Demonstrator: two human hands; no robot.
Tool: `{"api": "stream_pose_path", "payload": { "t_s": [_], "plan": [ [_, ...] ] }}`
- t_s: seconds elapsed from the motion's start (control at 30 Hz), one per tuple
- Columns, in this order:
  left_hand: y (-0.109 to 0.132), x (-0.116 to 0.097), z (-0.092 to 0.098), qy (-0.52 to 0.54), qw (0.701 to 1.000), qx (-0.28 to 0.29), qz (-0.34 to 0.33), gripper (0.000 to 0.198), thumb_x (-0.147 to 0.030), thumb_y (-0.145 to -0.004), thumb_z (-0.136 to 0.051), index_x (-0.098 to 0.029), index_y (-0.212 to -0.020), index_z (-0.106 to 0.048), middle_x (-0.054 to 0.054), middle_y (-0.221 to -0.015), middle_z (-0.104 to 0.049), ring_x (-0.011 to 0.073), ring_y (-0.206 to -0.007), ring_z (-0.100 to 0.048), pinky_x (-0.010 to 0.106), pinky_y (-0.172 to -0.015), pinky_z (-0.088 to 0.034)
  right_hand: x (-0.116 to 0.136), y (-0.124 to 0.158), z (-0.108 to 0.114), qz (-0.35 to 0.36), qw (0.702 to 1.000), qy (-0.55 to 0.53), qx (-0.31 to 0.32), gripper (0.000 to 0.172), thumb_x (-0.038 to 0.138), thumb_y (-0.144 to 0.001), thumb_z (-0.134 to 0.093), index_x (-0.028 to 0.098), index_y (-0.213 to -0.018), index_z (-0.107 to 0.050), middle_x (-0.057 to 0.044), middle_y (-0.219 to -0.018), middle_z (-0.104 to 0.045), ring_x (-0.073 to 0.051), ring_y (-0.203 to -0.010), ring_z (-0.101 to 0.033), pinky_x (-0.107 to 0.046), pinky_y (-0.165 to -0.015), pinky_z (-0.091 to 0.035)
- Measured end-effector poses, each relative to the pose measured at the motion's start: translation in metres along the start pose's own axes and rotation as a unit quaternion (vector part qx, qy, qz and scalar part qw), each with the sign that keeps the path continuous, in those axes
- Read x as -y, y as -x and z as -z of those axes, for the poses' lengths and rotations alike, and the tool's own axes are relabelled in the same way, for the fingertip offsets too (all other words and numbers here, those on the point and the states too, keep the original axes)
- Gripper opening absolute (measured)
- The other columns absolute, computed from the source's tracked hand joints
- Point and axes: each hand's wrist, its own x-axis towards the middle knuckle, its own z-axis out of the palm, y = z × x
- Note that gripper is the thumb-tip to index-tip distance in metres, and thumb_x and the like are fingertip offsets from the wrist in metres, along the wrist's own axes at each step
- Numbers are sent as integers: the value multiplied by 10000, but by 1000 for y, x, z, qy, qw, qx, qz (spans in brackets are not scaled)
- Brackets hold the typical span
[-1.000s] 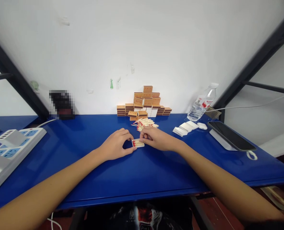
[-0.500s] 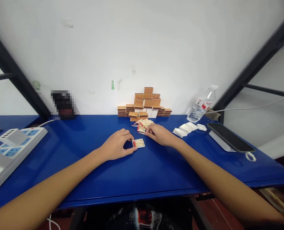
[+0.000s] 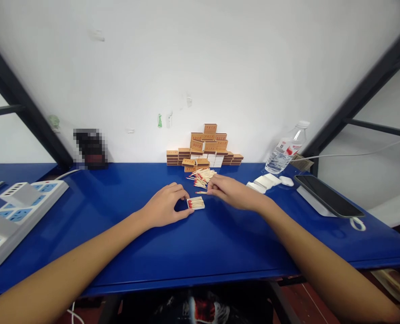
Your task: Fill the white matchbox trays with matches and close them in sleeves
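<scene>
While the bare left hand point(image 3: 166, 203) grips a small white rectangular tray point(image 3: 200, 208) of red-tipped wooden matches point(image 3: 195, 204) at its three o'clock, one similar match point(image 3: 200, 192) is pinched by the bare right hand point(image 3: 228, 191), tray at its eight o'clock.

Blue tabletop point(image 3: 186, 252), glossy; toward the rear, stacked matchboxes point(image 3: 210, 146) and a clear bottle point(image 3: 284, 152) (its cap white); before the stacks, a loose heap of matches point(image 3: 203, 177); nearer, a small white tray point(image 3: 200, 208); at right, white pieces point(image 3: 266, 181) beside a rounded white case point(image 3: 286, 181); at left, a power strip point(image 3: 20, 217).
</scene>
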Motion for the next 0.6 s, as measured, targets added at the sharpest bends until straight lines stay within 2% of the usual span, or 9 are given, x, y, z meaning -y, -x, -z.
{"api": "stream_pose_path", "payload": {
  "t_s": [0.17,0.43,0.6],
  "plan": [
    [0,1,-1,-3,1000,0,-2,251,-436,-926,-690,-199,-1001,-662,51,-959,-663,235,-921,-598,388,-860,-497,17,-2,-17,22,999,28,38,140,249,-1051,-478,186,-989,-588,-96,-1062,-646,-207,-889,-592,-311,-774,-431],
    [0,2,-1,0,1000,0,0,249,-433,-925,-693,-200,-1007,-661,51,-972,-663,235,-928,-596,388,-867,-498,11,-7,-26,45,999,9,22,81,210,-1031,-541,184,-969,-586,-66,-1006,-639,-178,-833,-566,-293,-724,-405],
    [0,2,-1,-4,1000,2,-3,239,-415,-921,-700,-194,-998,-651,49,-958,-655,233,-922,-591,384,-852,-501,12,-9,-28,42,999,-2,-20,88,197,-1025,-546,186,-954,-597,-53,-948,-632,-177,-830,-558,-294,-728,-398]
  ]
}}
